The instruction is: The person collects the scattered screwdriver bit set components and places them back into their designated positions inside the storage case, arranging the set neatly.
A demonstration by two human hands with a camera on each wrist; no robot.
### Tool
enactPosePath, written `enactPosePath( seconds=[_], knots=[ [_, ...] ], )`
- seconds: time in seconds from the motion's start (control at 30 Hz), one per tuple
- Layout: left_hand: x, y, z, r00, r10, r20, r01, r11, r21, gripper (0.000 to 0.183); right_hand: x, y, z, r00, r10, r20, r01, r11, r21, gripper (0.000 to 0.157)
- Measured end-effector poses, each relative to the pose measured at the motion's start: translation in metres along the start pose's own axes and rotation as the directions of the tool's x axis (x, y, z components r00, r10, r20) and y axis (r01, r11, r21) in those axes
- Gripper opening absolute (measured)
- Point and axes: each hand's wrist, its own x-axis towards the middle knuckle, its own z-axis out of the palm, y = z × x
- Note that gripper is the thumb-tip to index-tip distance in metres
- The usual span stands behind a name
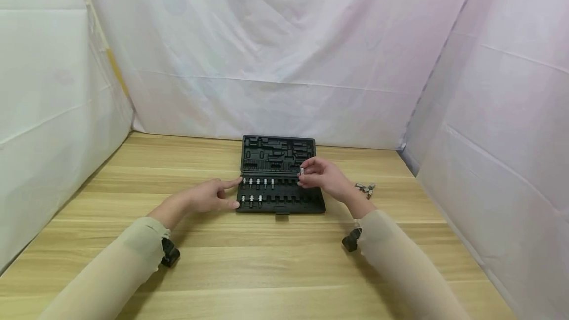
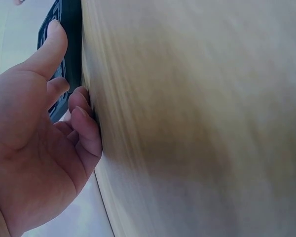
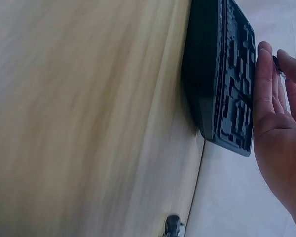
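Observation:
A black tool case lies opened flat on the wooden table. In its near half, two rows of slots hold several bit sockets, silver with dark tips, upright toward the left. My left hand touches the case's left edge, index finger stretched to the upper end and thumb at the front corner; its other fingers curl loosely beside the case in the left wrist view. Over the right part of the slots, my right hand pinches a small bit socket between thumb and fingers. Its dark end shows in the right wrist view.
More bit sockets lie in a small loose pile to the right of the case, near my right wrist. The far half of the case has moulded recesses. White sheets enclose the table at the back and sides.

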Motion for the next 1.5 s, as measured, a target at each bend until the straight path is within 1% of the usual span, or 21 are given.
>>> enactPosePath(
  seconds=[0.2,0.4,0.63,0.83,1.0,1.1,1.17,1.33,1.5],
  knots=[
    [0.001,0.000,-0.001,1.000,-0.003,0.000,0.003,1.000,-0.007,0.088,0.011,-0.002,0.009,1.000,-0.003,0.005,0.003,1.000,0.010,0.047],
    [0.003,-0.001,-0.001,1.000,0.004,0.005,-0.003,1.000,-0.016,0.089,0.020,-0.003,0.014,1.000,0.001,0.004,-0.001,1.000,0.010,0.046],
    [0.004,-0.002,-0.001,1.000,0.004,0.006,-0.004,1.000,-0.020,0.089,0.029,-0.003,0.018,0.999,0.013,-0.037,-0.016,0.996,-0.089,0.038],
    [0.004,-0.002,0.000,1.000,0.004,0.001,-0.004,1.000,-0.004,0.089,0.033,-0.003,0.019,0.999,0.024,-0.043,-0.028,0.996,-0.089,0.036],
    [0.003,-0.003,0.001,1.000,0.004,0.001,-0.004,1.000,0.005,0.090,0.037,-0.003,0.022,0.998,0.038,-0.042,-0.043,0.993,-0.110,0.034],
    [0.003,-0.003,0.001,1.000,0.003,0.001,-0.003,1.000,0.008,0.090,0.039,-0.004,0.024,0.998,0.041,-0.047,-0.047,0.988,-0.146,0.032],
    [0.004,-0.003,0.001,1.000,0.001,0.001,-0.001,1.000,0.002,0.089,0.041,-0.004,0.025,0.998,0.037,-0.052,-0.046,0.981,-0.190,0.030],
    [0.004,-0.003,0.000,1.000,0.013,0.002,-0.013,1.000,-0.007,0.089,0.046,-0.005,0.030,0.999,0.009,-0.050,-0.024,0.950,-0.311,0.023],
    [0.004,-0.003,0.000,1.000,0.006,0.003,-0.006,1.000,-0.004,0.090,0.052,-0.006,0.037,1.000,-0.001,-0.022,-0.007,0.936,-0.353,0.021]
  ],
)
